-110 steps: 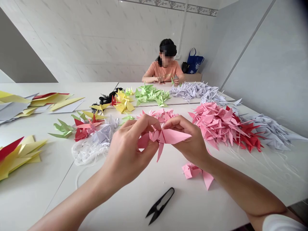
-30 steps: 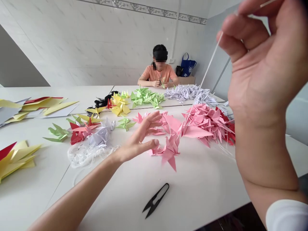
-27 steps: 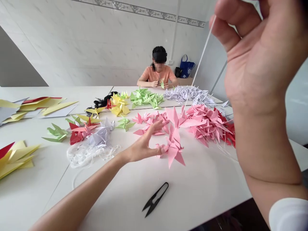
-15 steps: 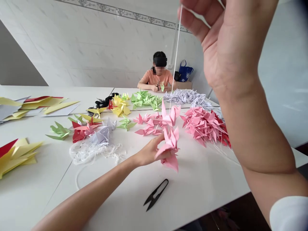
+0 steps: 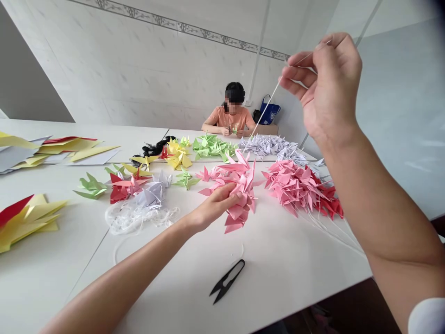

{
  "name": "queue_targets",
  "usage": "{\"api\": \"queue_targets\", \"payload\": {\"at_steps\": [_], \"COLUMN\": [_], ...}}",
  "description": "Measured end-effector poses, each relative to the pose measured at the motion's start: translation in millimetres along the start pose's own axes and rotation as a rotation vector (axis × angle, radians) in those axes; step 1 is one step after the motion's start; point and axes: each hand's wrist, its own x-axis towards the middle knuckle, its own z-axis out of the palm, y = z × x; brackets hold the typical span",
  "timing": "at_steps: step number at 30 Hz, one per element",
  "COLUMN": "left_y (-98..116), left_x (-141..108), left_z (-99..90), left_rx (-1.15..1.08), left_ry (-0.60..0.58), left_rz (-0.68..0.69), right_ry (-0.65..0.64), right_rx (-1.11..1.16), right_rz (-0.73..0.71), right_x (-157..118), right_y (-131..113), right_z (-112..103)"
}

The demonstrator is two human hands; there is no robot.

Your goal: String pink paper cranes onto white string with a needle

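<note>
Pink paper cranes (image 5: pixel 239 199) hang on a white string (image 5: pixel 267 104) pinched in the raised right hand (image 5: pixel 323 83); the curled left hand (image 5: pixel 217 208) cradles them.

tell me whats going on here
A person's right hand pinches a white string up high, while the left hand holds pink origami cranes strung on it. Black thread snips lie on the white table, near heaps of paper cranes in several colours. Another person sits across the table, holding a small green paper crane.
</note>
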Motion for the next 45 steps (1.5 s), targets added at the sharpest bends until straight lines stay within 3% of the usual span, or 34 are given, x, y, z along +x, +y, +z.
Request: {"api": "queue_targets", "payload": {"at_steps": [8,19,34,40,45], "left_y": [-1,-8,-16,-16,-15], "left_x": [0,4,7,6,7], "left_z": [-14.4,-25.3,-29.9,-33.2,-32.0], "left_rx": [-0.007,-0.187,0.012,0.121,0.209], "left_ry": [0.044,0.125,0.027,0.060,0.096], "left_rz": [-0.001,-0.079,-0.044,-0.015,0.028], "right_ry": [0.013,0.041,0.084,0.142,0.135], "right_rx": [-0.072,-0.045,-0.041,-0.002,-0.042], "right_rz": [0.006,0.010,-0.004,-0.071,-0.023], "right_x": [1,9,9,13,11], "right_y": [-3,7,16,14,16], "right_z": [2,-3,-6,-7,-7]}}
